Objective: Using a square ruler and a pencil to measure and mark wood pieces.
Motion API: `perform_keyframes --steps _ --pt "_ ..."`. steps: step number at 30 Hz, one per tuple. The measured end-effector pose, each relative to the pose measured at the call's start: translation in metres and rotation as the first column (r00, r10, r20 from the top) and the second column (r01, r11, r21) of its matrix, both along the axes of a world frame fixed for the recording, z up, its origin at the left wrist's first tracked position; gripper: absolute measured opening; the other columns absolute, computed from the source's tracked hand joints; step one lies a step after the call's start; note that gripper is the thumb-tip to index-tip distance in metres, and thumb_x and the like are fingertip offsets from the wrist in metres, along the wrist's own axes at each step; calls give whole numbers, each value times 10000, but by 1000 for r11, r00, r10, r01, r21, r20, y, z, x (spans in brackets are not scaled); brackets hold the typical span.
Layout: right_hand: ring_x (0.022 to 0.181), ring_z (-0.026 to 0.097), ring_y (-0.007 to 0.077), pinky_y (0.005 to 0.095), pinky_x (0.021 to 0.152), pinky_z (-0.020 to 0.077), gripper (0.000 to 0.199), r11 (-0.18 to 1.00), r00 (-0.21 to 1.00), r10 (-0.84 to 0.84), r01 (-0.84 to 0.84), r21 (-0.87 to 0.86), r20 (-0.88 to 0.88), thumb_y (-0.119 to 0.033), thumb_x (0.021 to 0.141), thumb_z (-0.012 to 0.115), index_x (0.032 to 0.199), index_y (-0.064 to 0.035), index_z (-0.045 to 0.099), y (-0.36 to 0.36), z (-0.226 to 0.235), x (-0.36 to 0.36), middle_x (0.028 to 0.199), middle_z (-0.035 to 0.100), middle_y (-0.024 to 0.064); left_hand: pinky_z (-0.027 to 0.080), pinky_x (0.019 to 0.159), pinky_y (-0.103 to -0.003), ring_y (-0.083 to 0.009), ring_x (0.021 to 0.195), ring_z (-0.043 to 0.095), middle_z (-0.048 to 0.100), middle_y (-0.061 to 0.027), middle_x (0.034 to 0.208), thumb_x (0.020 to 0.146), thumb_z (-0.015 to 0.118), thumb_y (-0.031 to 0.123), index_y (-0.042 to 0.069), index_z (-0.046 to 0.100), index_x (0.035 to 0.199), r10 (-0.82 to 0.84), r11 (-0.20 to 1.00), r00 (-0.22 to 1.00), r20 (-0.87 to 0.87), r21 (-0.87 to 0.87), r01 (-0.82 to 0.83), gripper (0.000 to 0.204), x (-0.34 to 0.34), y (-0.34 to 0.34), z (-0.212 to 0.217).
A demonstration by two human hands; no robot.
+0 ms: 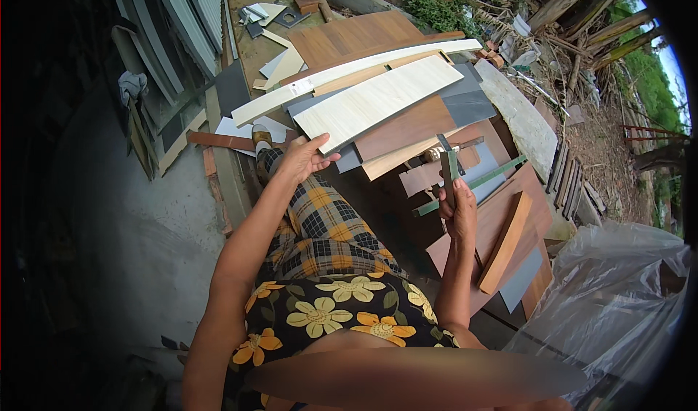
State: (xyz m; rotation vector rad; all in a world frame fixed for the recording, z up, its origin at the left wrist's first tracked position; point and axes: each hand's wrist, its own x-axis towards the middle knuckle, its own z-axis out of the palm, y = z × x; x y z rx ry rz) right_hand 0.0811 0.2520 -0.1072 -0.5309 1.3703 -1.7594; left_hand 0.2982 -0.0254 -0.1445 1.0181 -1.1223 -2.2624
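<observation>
My left hand (299, 161) is closed on the near left corner of a long cream wood-grain board (382, 100), thumb on top and fingers at its edge. The board lies tilted across a stack of other pieces. In my right hand (459, 207) a short dark green bar (450, 165) stands up, gripped by its lower part; a dark piece shows at its top end, and I cannot tell its exact kind. Just beyond it lie a long green strip (498, 172) and a small pinkish-brown board piece (419, 181).
A curved white strip (363, 68), brown boards (356, 36) and grey panels (469, 102) pile up ahead. An orange-brown wood block (507, 241) rests on boards at right, near clear plastic sheeting (618, 287). Corrugated metal sheets (178, 33) lean at left.
</observation>
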Motion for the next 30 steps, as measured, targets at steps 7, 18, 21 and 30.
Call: perform_keyframes --steps 7,18,21,30 --pt "423 331 30 185 374 244 280 999 999 -14 12 53 33 -298 999 500 1098 -43 563 -16 -19 7 738 568 16 522 553 -246 -171 685 654 660 -200 961 932 632 279 8 423 1202 -72 997 996 48 -34 74 436 6 -23 -6" --pt "422 325 23 193 381 251 231 994 999 40 -40 97 1 -282 993 516 959 -64 581 -31 -23 21 709 549 2 460 473 -233 -138 577 595 653 -184 874 982 543 221 3 354 1231 -133 978 989 63 -152 141 381 18 -17 -16" --pt "424 328 23 195 383 253 235 995 999 47 -46 89 -14 -288 995 512 972 -65 585 -30 -28 19 707 544 -4 467 459 -220 -137 563 606 653 -184 873 962 577 211 -17 380 1217 -190 972 981 31 -132 193 395 21 -4 -14" --pt "463 370 19 191 409 267 222 991 992 -76 86 99 -98 -199 965 544 1116 -42 588 -43 -32 11 744 574 -1 509 503 -212 -167 631 663 650 -165 898 961 589 235 -20 363 1257 -191 974 981 26 -116 193 451 10 56 -16"
